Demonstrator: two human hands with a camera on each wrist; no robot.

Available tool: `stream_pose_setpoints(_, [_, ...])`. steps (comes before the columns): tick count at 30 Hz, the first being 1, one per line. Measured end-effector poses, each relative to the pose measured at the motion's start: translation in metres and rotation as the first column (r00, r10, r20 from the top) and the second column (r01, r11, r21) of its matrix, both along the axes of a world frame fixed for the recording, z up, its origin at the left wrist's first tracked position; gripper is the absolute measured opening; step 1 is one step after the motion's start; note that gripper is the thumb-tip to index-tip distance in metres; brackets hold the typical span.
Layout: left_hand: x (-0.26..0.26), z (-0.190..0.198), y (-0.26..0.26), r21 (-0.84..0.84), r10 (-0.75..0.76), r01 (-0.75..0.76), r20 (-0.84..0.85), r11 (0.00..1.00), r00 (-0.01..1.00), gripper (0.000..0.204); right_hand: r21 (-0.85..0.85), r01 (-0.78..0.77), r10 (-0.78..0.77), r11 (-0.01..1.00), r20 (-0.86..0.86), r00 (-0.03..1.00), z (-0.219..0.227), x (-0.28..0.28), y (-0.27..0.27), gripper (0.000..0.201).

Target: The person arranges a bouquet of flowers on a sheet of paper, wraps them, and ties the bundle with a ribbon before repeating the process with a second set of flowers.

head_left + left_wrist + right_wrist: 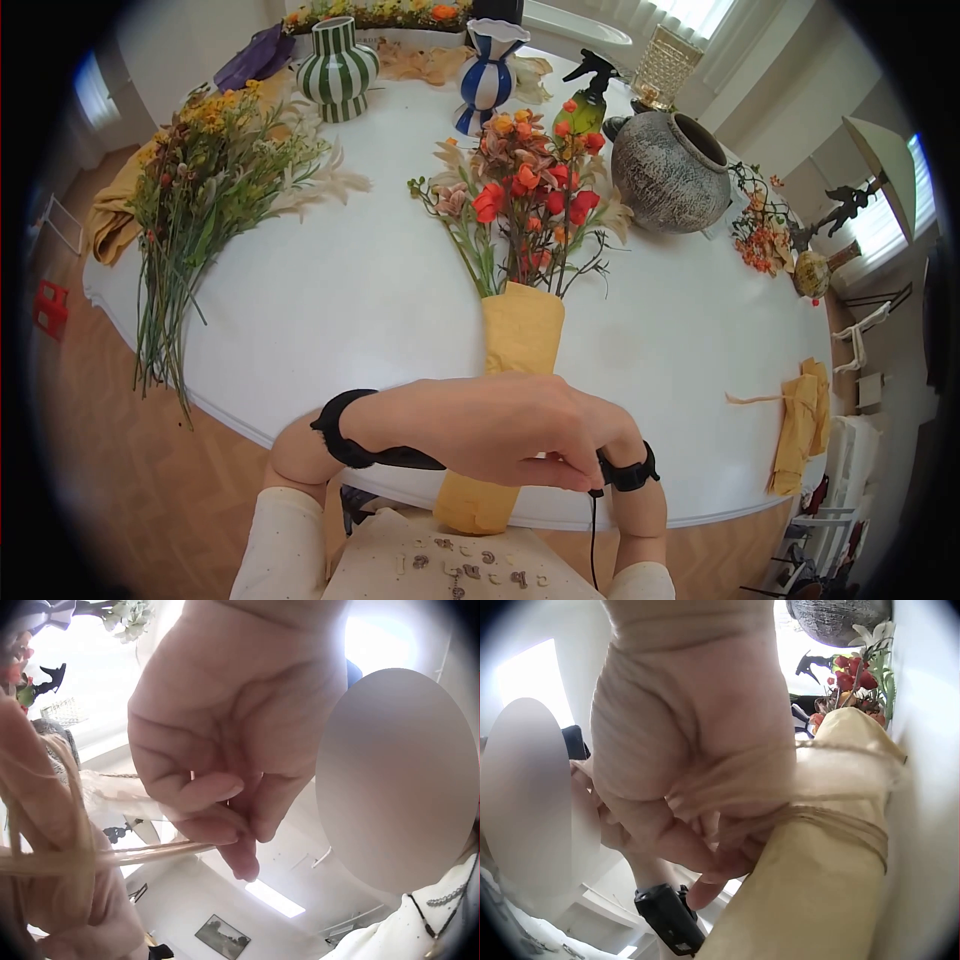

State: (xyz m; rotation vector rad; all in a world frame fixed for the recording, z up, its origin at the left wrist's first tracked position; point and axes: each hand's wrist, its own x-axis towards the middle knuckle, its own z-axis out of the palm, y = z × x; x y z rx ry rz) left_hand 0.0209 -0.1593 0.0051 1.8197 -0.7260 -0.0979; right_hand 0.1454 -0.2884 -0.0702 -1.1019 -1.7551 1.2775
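A bouquet of red and orange flowers (530, 190), wrapped in yellow paper (522, 335), lies on the table, its lower end towards the person. Over the wrapper, the left hand (490, 420) crosses in front of the right hand (612, 425). In the left wrist view, the left hand (225, 727) pinches thin straw-coloured twine (161, 849) between thumb and fingers; its strands stretch across the other hand. Several turns of twine (840, 825) circle the paper in the right wrist view. There the right hand (697, 727) has curled fingers against the wrapper, holding blurred strands.
Loose flowers with long stems (190, 220) lie on the left of the table (340, 300). Along the back stand a green-striped vase (337, 75), a blue-striped vase (487, 85), a spray bottle (590, 95) and a grey pot (670, 170). Folded yellow paper (798, 425) lies at the right edge.
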Motion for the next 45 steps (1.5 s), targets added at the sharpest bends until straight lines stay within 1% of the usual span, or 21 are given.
stream_pose_setpoints(3, [0.012,-0.003,-0.004,0.076,0.144,-0.164,0.225,0.984,0.964,0.022,0.027,0.226,-0.227,0.974,0.133,0.965,0.004,-0.007,0.0,0.015])
stream_pose_setpoints(6, [0.021,-0.021,0.005,-0.068,0.371,-0.387,0.478,0.92,0.796,0.033,0.086,0.443,-0.45,0.892,0.233,0.862,0.004,-0.014,0.001,0.013])
stream_pose_setpoints(8, [0.02,-0.025,0.026,0.106,0.527,-0.719,0.607,0.687,0.594,0.04,-0.088,0.385,-0.381,0.919,0.055,0.923,-0.002,-0.007,0.009,0.018])
stream_pose_setpoints(9, [0.014,-0.03,0.034,0.115,0.522,-0.712,0.601,0.693,0.605,0.04,-0.243,0.283,-0.32,0.928,-0.132,0.938,-0.004,-0.003,0.012,0.026])
stream_pose_setpoints(11, [0.004,-0.037,0.046,0.332,0.562,-0.618,0.257,0.713,0.786,0.039,-0.235,0.294,-0.341,0.926,-0.19,0.921,-0.006,0.0,0.013,0.033])
stream_pose_setpoints(12, [0.004,-0.039,0.045,0.336,0.554,-0.608,0.251,0.72,0.794,0.039,-0.265,0.288,-0.351,0.92,-0.235,0.906,-0.008,0.003,0.014,0.033])
stream_pose_setpoints(14, [0.005,-0.04,0.038,0.35,0.466,-0.392,-0.157,0.851,0.871,0.028,-0.297,0.284,-0.368,0.912,-0.281,0.887,-0.01,0.003,0.013,0.032])
stream_pose_setpoints(17, [0.009,-0.05,0.034,0.326,0.535,-0.549,0.14,0.77,0.833,0.019,-0.32,0.314,-0.406,0.894,-0.28,0.87,-0.011,0.003,0.011,0.033])
stream_pose_setpoints(21, [0.015,-0.052,0.034,0.264,0.581,-0.595,0.137,0.759,0.802,0.017,-0.246,0.31,-0.378,0.918,-0.309,0.873,-0.018,0.017,0.009,0.03])
stream_pose_setpoints(24, [0.015,-0.046,0.04,0.161,0.553,-0.534,-0.119,0.83,0.824,0.019,-0.251,0.27,-0.354,0.929,-0.396,0.847,-0.019,0.019,0.01,0.03])
stream_pose_setpoints(26, [0.013,-0.045,0.045,-0.17,0.422,-0.472,-0.263,0.865,0.868,0.021,-0.293,0.252,-0.366,0.922,-0.455,0.812,-0.017,0.019,0.01,0.031])
stream_pose_setpoints(29, [0.003,-0.024,0.04,-0.331,0.324,-0.43,-0.33,0.84,0.887,0.026,-0.364,0.251,-0.41,0.897,-0.475,0.779,-0.015,0.018,0.011,0.026])
stream_pose_setpoints(31, [-0.008,-0.016,0.045,-0.396,0.25,-0.395,-0.37,0.829,0.895,0.027,-0.284,0.344,-0.412,0.895,-0.234,0.881,-0.015,0.015,0.012,0.022])
stream_pose_setpoints(33, [-0.015,-0.015,0.051,-0.461,0.171,-0.361,-0.403,0.811,0.899,0.029,-0.268,0.265,-0.341,0.926,-0.3,0.891,-0.023,0.023,0.012,0.019])
stream_pose_setpoints(35, [-0.016,-0.018,0.058,-0.524,0.087,-0.098,-0.045,0.846,0.995,0.032,-0.25,0.187,-0.27,0.95,-0.362,0.892,-0.022,0.026,0.011,0.016])
stream_pose_setpoints(37, [-0.014,-0.018,0.067,-0.46,-0.021,0.031,0.025,0.887,0.999,0.028,-0.351,0.178,-0.334,0.919,-0.46,0.823,-0.016,0.025,0.01,0.01])
stream_pose_setpoints(39, [-0.01,-0.009,0.067,-0.222,-0.566,0.549,-0.018,0.806,0.824,0.018,-0.286,0.182,-0.298,0.941,-0.439,0.848,-0.021,0.026,0.011,0.009])
stream_pose_setpoints(41, [-0.01,-0.008,0.068,-0.207,-0.537,0.5,-0.206,0.841,0.818,0.018,-0.224,0.181,-0.262,0.958,-0.414,0.872,-0.014,0.02,0.012,0.008])
stream_pose_setpoints(42, [-0.005,-0.013,0.063,-0.074,-0.182,0.171,-0.182,0.982,0.966,0.017,-0.216,0.26,-0.309,0.941,-0.237,0.921,-0.005,0.016,0.009,0.007])
stream_pose_setpoints(43, [-0.001,-0.019,0.059,0.041,0.196,-0.193,-0.109,0.98,0.974,0.017,-0.195,0.334,-0.35,0.922,-0.052,0.935,0.006,0.011,0.007,0.006])
stream_pose_setpoints(45, [0.011,-0.036,0.055,0.067,0.267,-0.258,-0.191,0.964,0.945,0.017,-0.074,0.362,-0.353,0.929,0.111,0.929,0.016,0.004,0.003,0.007])
